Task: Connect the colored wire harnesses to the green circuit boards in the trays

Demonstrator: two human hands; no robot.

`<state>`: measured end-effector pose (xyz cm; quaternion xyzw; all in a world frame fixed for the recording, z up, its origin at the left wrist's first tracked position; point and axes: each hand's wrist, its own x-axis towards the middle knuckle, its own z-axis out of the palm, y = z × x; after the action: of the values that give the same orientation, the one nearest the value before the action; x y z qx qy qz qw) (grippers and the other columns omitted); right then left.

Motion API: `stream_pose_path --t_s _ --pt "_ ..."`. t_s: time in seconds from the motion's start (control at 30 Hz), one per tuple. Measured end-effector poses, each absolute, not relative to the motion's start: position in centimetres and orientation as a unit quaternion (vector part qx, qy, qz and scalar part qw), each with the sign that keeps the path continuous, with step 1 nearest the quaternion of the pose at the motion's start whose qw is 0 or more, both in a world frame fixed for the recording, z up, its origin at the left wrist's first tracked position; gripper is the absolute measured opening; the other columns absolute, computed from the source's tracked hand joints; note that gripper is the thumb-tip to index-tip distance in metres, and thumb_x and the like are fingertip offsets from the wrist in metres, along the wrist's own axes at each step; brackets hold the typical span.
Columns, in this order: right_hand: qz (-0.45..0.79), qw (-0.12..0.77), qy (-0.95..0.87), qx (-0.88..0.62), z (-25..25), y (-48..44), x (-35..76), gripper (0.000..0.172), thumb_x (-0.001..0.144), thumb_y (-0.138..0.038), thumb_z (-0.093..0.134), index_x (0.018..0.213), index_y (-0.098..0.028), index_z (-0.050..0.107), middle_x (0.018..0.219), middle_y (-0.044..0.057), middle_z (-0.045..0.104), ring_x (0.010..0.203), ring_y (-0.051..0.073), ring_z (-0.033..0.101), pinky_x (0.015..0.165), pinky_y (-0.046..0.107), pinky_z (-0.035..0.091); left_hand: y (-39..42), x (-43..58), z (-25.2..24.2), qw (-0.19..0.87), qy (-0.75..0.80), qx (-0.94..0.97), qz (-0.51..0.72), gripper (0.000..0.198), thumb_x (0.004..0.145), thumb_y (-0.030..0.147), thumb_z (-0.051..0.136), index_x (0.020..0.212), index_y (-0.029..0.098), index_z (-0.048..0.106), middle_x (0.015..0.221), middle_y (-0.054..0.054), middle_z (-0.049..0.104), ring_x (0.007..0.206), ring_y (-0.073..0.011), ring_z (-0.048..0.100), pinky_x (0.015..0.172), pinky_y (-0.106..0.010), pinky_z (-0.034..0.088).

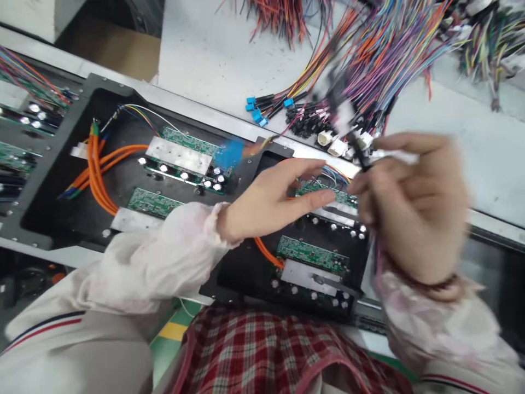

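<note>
My left hand [274, 200] reaches over the near black metal housing [241, 273], thumb and fingers apart, with nothing visible between them. Beneath its fingertips lies a green circuit board [348, 200], partly hidden by both hands. Blurred by motion, my right hand [418, 208] is closed on a black-sleeved wire harness [361, 150] that has a white connector [343, 116] toward its upper end. Lower in the same housing sits another green circuit board [314, 254] with a silver plate, and orange wires [266, 251] run to it.
A second black housing [53, 213] on the left holds circuit boards and thick orange cables [98, 175]. Behind the housings, a white table [197, 65] carries bundles of coloured wires [394, 49] and harnesses with blue connectors [258, 115]. A cardboard box [115, 49] stands at the back left.
</note>
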<state>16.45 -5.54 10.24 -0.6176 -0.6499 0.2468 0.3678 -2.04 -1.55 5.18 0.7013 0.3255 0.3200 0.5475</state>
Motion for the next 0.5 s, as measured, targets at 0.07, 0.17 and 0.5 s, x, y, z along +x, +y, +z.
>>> stream_pose_path --t_s 0.07,0.17,0.5 --pt "0.391 0.423 -0.555 -0.601 8.2 -7.2 15.5 0.028 0.094 -0.038 0.058 0.12 -0.03 0.05 0.071 -0.006 0.052 0.041 0.008 0.044 0.033 0.021 0.033 -1.2 -0.8 5.1 0.696 0.264 0.57 0.348 0.029 0.091 0.038 0.068 0.108 0.015 0.063 0.101 -0.007 0.067 0.096 -0.0203 0.065 0.087 -0.034 0.055" --pt "0.465 0.433 -0.468 -0.614 6.5 -8.1 15.2 0.034 0.091 -0.038 0.061 0.12 -0.029 0.046 0.072 -0.006 0.054 0.047 0.011 0.053 0.036 0.023 0.04 -0.9 0.6 4.0 0.785 0.26 0.439 0.351 0.028 0.085 0.036 0.075 0.089 0.013 0.06 0.082 -0.002 0.062 0.077 -0.0142 0.063 0.074 -0.027 0.052" --pt "0.111 0.182 -0.804 -0.556 9.2 -1.2 16.0 0.02 0.094 -0.031 0.056 0.104 -0.022 0.071 0.102 0.007 0.073 0.093 0.023 0.068 0.081 0.037 0.051 -7.1 -1.6 5.6 0.774 0.325 0.4 0.367 0.006 0.093 0.019 0.059 0.095 0.015 0.056 0.093 -0.008 0.07 0.088 -0.0169 0.069 0.08 -0.026 0.057"
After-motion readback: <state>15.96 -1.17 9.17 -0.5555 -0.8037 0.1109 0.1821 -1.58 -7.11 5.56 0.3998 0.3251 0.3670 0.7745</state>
